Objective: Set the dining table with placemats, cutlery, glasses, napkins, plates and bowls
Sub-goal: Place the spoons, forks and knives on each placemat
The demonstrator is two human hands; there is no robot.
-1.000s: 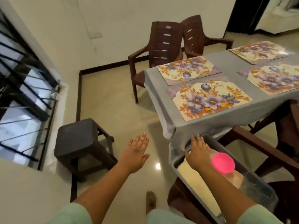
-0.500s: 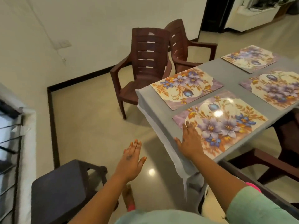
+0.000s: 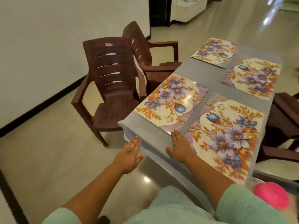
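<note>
At lower centre, the right hand (image 3: 180, 147) now lies flat and empty beside the nearest floral placemat (image 3: 226, 136), having left the pink bowl (image 3: 271, 197); left hand (image 3: 130, 152) hovers open. Placemats done.

My right forearm covers the near left corner of the nearest placemat (image 3: 226, 139). The pink round thing (image 3: 271, 197) at lower right sits half behind my sleeve, too blurred for me to tell what it is. The chairs on the right (image 3: 284, 120) are cut off by the frame edge. The rear chair (image 3: 145, 50) is partly hidden behind the front chair (image 3: 111, 88). The far placemat (image 3: 213, 51) is blurred.
</note>
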